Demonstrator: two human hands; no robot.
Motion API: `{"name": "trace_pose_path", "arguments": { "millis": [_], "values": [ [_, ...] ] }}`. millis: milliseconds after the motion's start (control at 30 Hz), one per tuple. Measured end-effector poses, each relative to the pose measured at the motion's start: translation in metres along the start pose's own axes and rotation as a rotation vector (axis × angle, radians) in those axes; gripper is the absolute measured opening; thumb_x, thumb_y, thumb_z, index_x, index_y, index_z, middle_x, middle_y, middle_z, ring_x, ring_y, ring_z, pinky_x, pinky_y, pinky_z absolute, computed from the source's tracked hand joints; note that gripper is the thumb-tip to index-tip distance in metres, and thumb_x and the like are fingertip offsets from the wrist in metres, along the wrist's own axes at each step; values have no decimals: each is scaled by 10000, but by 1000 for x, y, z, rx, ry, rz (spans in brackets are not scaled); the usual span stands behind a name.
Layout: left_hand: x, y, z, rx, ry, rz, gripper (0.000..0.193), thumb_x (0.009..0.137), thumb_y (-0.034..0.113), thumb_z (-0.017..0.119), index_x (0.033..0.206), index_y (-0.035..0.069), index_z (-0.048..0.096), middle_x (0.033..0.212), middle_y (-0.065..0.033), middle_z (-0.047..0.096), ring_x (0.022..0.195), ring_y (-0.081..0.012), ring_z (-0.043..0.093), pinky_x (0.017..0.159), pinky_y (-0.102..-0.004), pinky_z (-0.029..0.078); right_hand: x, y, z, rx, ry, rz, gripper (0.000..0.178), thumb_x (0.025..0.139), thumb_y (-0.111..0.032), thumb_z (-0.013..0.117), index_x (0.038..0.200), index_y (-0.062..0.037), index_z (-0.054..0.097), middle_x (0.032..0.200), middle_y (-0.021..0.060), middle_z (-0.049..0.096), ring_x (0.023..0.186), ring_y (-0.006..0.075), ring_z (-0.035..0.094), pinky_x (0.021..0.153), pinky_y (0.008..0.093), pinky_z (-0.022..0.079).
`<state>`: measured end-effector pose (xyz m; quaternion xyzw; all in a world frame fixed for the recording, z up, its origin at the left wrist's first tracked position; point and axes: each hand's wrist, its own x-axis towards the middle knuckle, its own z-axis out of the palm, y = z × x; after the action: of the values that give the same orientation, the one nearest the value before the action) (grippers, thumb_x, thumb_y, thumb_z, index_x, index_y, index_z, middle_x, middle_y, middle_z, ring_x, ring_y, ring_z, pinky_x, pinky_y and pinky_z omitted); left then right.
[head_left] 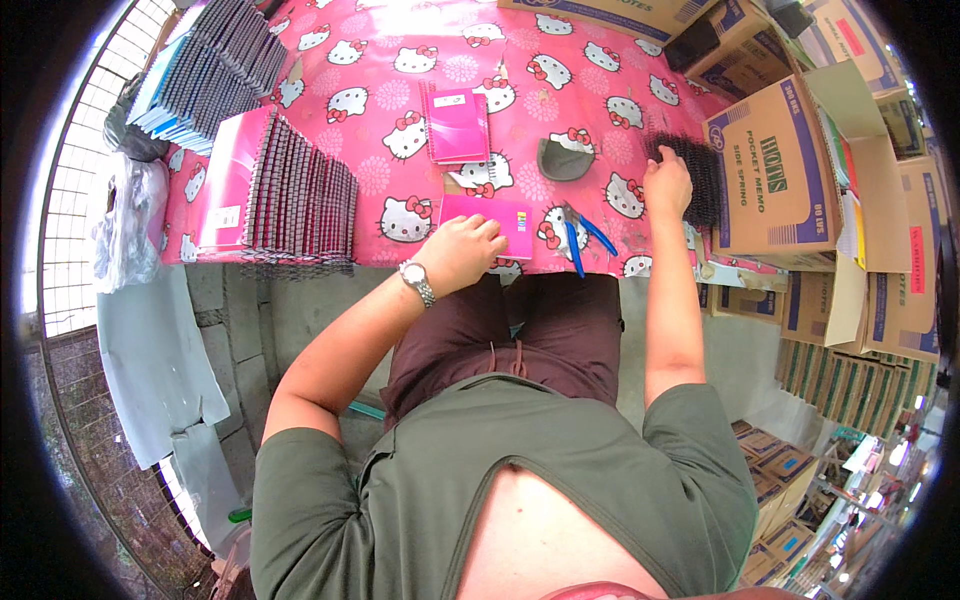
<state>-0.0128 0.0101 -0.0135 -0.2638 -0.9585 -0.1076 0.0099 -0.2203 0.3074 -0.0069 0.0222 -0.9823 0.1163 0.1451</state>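
A pink notebook cover or pad [515,228] lies at the near table edge. On its left part rests my left hand [466,250], with slightly bent fingers laid over the top and the thumb hidden. My right hand [667,185] reaches into a pile of black spiral binding coils [700,180] at the right. Its fingertips are drawn together among the coils; which coil they touch is too fine to tell. Between my hands are blue-handled cutting pliers [577,240], lying with the handles toward me. Beyond the pad lies another pink notebook stack [460,127].
A dark grey curved piece [565,159] lies past the pliers. Stacks of bound pink notebooks [290,195] and blue notebooks [205,75] stand at the left. An upright cardboard box [770,170] borders the coils at the right. A patterned pink cover [390,95] spreads over the table.
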Motion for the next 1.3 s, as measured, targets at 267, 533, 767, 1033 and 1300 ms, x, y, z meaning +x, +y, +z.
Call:
{"name": "trace_pose_path", "arguments": {
  "millis": [267,533,767,1033,1300],
  "values": [
    [17,0,-22,60,220,-177,240,831,183,640,1047,87,597,998,-85,633,985,-260,626,912,-418,462,-94,-44,-30,749,-285,-481,436,878,-31,578,1295,-135,652,1055,108,575,1053,257,569,950,356,458],
    [16,13,-13,24,410,-224,213,902,311,638,972,112,615,885,-59,613,954,-237,613,970,-438,382,-138,-78,-32,1034,-358,-318,224,904,-39,656,1102,-105,736,947,49,598,903,164,608,790,294,500],
    [9,17,-8,14,453,-229,209,877,294,670,967,114,613,901,-48,634,947,-244,611,993,-448,383,-138,-69,-30,979,-482,-449,191,935,-49,634,1102,-83,721,954,29,588,864,149,590,759,264,484],
    [14,29,2,60,458,-190,248,898,210,600,1134,140,626,1033,-53,645,1158,-239,574,1142,-521,248,-132,-76,-48,1203,-842,-114,291,1002,-121,559,1289,-85,587,922,40,611,657,88,527,608,240,450],
    [9,30,0,23,382,-186,206,894,250,606,1082,168,618,999,-31,627,1053,-197,604,1157,-557,209,-118,-93,-71,751,-749,-402,348,959,-154,612,1290,-79,536,872,136,679,784,209,665,719,340,519]
  ]
}}
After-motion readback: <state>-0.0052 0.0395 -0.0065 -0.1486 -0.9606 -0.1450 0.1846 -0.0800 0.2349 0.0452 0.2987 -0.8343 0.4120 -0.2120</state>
